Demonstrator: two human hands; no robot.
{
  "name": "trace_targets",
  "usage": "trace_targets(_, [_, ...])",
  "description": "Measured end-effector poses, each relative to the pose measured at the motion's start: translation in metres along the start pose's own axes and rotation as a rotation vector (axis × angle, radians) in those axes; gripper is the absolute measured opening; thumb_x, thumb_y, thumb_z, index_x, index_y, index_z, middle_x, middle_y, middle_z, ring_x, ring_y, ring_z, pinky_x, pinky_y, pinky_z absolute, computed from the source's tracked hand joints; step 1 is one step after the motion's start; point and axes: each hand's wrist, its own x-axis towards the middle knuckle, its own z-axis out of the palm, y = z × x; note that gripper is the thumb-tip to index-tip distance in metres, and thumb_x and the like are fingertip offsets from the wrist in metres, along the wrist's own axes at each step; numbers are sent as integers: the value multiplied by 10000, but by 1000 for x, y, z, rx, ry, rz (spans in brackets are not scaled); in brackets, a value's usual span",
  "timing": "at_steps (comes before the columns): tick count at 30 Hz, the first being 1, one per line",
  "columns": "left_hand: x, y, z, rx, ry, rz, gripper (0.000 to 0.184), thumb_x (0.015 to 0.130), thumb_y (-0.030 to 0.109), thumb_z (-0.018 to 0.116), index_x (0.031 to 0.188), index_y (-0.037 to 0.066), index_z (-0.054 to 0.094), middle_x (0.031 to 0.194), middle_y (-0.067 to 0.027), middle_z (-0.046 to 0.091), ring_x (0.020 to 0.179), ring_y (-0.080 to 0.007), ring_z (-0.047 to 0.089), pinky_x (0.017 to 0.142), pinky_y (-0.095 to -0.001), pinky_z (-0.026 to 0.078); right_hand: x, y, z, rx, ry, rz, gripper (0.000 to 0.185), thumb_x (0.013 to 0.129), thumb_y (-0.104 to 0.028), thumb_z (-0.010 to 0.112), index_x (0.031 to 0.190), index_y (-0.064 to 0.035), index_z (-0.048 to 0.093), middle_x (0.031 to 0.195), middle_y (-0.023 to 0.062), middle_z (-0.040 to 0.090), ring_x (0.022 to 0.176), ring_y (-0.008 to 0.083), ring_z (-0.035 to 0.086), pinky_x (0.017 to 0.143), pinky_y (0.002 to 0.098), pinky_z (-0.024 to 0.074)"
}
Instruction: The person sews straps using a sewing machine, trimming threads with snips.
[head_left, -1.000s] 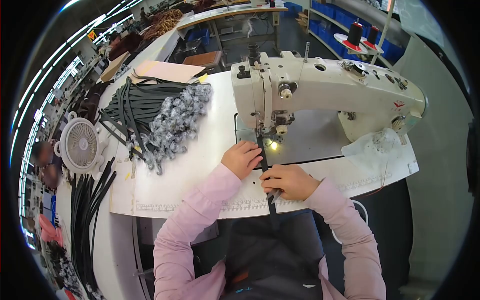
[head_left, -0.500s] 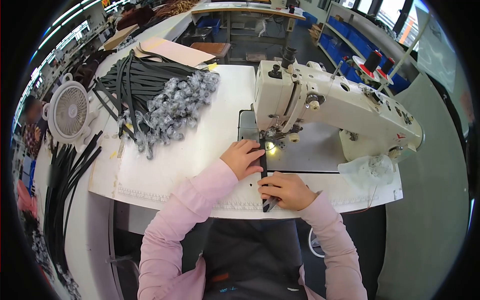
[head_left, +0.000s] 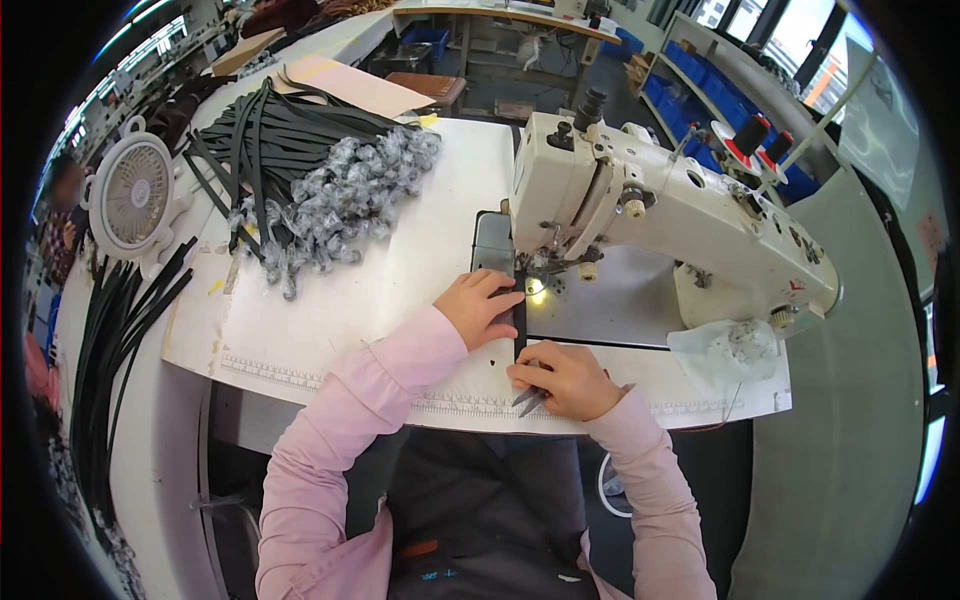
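Note:
A narrow black strap point(head_left: 520, 325) runs from beneath the needle area of the white sewing machine point(head_left: 570, 185) toward me. My left hand point(head_left: 480, 308) lies on the plate left of the needle, fingers spread, fingertips touching the strap. My right hand point(head_left: 567, 380) is closed around small metal snips point(head_left: 530, 400), whose blades point left near the table's front edge. Its fingertips are at the strap's near end. A small lamp point(head_left: 536, 288) lights the needle area. To the left lies a pile of black straps point(head_left: 290, 140) with ends wrapped in clear plastic point(head_left: 340, 205).
A white fan point(head_left: 133, 195) stands at the left, above more hanging black straps point(head_left: 120, 340). Thread spools point(head_left: 750, 136) stand behind the machine. A plastic bag point(head_left: 725, 350) lies at the right. A person point(head_left: 62, 205) is at the far left.
The strap has fed away from me under the machine, and its near end has moved up from my lap onto the table. The snips' blades now show more clearly. The view has shifted.

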Motion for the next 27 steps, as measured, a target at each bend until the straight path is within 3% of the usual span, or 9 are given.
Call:
trace_targets(6, [-1, -1, 1, -13, -2, 7, 478, 678, 240, 706, 1102, 69, 563, 1132, -121, 502, 1046, -289, 475, 888, -383, 390, 2, 2, 2, -28, 86, 20, 335, 556, 21, 637, 863, -97, 571, 878, 17, 550, 762, 192, 547, 596, 304, 472])
trace_targets(12, [0, -2, 2, -5, 23, 21, 444, 670, 269, 706, 1047, 60, 600, 1092, -106, 523, 1047, -266, 475, 867, -375, 402, 4, 2, 5, -126, 184, 117, 275, 607, 2, 645, 870, -75, 627, 906, 17, 601, 718, 201, 545, 578, 297, 472])
trace_targets(21, [7, -7, 6, 26, 114, 122, 185, 704, 123, 654, 867, 37, 640, 895, -62, 598, 876, -216, 543, 760, -300, 468, 2, 6, 5, -232, 224, 106, 168, 664, -62, 655, 823, -71, 604, 892, 16, 578, 733, 184, 519, 578, 289, 461])
trace_targets(27, [9, -9, 3, 56, 99, 114, 138, 714, 97, 632, 840, 45, 649, 879, -34, 611, 852, -198, 554, 735, -286, 479, -5, -3, -11, -219, 275, 130, 154, 651, -47, 675, 797, -56, 626, 825, 27, 607, 656, 194, 533, 535, 288, 446])
